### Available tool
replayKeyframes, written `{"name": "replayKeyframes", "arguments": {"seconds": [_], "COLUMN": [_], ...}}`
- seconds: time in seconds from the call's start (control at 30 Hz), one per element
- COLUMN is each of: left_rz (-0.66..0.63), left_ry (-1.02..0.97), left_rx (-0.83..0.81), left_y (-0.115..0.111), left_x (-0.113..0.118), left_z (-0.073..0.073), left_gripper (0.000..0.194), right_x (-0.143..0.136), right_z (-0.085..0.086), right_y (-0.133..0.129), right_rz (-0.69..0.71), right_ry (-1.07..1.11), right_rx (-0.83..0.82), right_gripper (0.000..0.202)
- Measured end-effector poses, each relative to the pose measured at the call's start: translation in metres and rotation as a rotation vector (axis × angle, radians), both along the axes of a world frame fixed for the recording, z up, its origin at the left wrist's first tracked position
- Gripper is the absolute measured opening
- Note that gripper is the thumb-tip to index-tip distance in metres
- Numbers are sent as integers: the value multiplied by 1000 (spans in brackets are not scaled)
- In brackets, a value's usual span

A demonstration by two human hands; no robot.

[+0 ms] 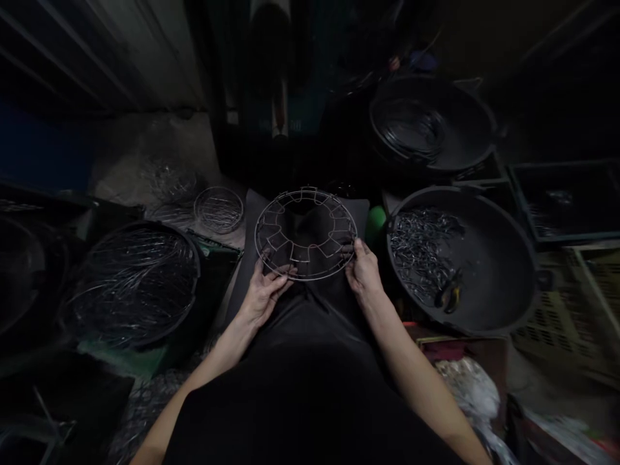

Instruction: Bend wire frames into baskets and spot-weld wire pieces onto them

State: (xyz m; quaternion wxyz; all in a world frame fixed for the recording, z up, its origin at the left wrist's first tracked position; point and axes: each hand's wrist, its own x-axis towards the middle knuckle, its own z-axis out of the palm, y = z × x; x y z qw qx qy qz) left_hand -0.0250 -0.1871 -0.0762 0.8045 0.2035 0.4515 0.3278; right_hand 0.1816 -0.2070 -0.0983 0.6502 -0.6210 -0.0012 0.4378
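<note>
A round wire rack (300, 279), with two thin outer rings and a wavy inner wire, is held over my lap between both hands. My left hand (264, 290) grips its lower left rim, with the thumb on the near side and the fingers reaching under the wire. On the lower right rim, my right hand (364, 268) pinches the ring with the thumb up and the fingers partly hidden behind. Dark cloth (300, 316) covers my lap beneath the rack.
To the right, a black tub (498, 271) holds many small bent metal pieces (421, 248) and a yellow-and-black tool (453, 298). Another tub (469, 123) with wire rings stands behind it. On the left are a tub of long wires (140, 284) and a round wire basket (219, 210). A dark machine (279, 110) stands ahead.
</note>
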Motion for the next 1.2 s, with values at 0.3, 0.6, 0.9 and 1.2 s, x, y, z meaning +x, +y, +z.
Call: {"name": "replayKeyframes", "arguments": {"seconds": [0.3,0.6,0.9,1.2], "left_rz": [-753,-625,-584,-556], "left_ry": [164,704,574,678], "left_rx": [-97,1061,933,991], "left_y": [12,110,97,89], "left_x": [-67,-17,9,8], "left_z": [32,121,80,80], "left_gripper": [51,41,56,30], "right_x": [55,5,7,40], "right_z": [43,143,120,103], "right_y": [24,108,72,6], "right_rz": [347,1668,1195,1012], "right_ry": [-245,-1039,-1068,-1072], "right_rx": [173,243,345,143], "right_gripper": [39,24,27,32]}}
